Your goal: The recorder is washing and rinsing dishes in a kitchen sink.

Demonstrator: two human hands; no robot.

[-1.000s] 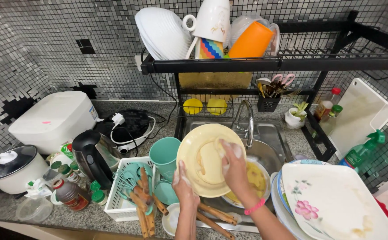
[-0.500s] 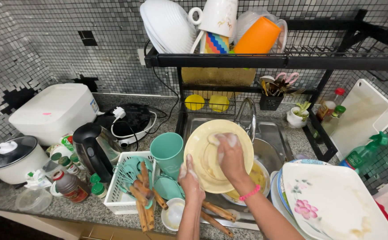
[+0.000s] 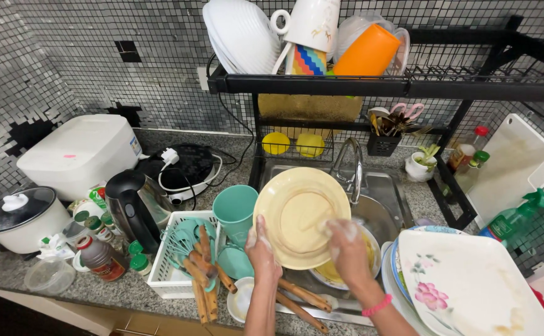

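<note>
Wall: small mirrored mosaic tiles, a black rack (image 3: 409,87) mounted across it.
Surface: speckled grey granite (image 3: 98,289), crowded with kitchenware around a steel sink (image 3: 384,193).
Plate: pale yellow plate (image 3: 301,214), tilted upright over the sink, just below the tap (image 3: 351,163).
Left hand: left hand (image 3: 263,249) at the plate's lower left rim, soapy fingers clamped on the edge.
Right hand: right hand (image 3: 347,246) on the plate's lower right face, fingers curled together and covered in foam; whether something is held under the foam, cannot tell. Pink band (image 3: 378,306) on the wrist.
Beside the plate: teal cup (image 3: 235,211) just left; white basket (image 3: 182,261) with teal utensils and wooden handles further left.
Right side: floral tray (image 3: 471,286) stacked on plates, near the right forearm.
Left side: black kettle (image 3: 132,208), white box (image 3: 79,152), rice cooker (image 3: 17,218), bottles near the front edge.
Rack top: white bowl (image 3: 241,34), mug (image 3: 312,22), orange cup (image 3: 368,53).
</note>
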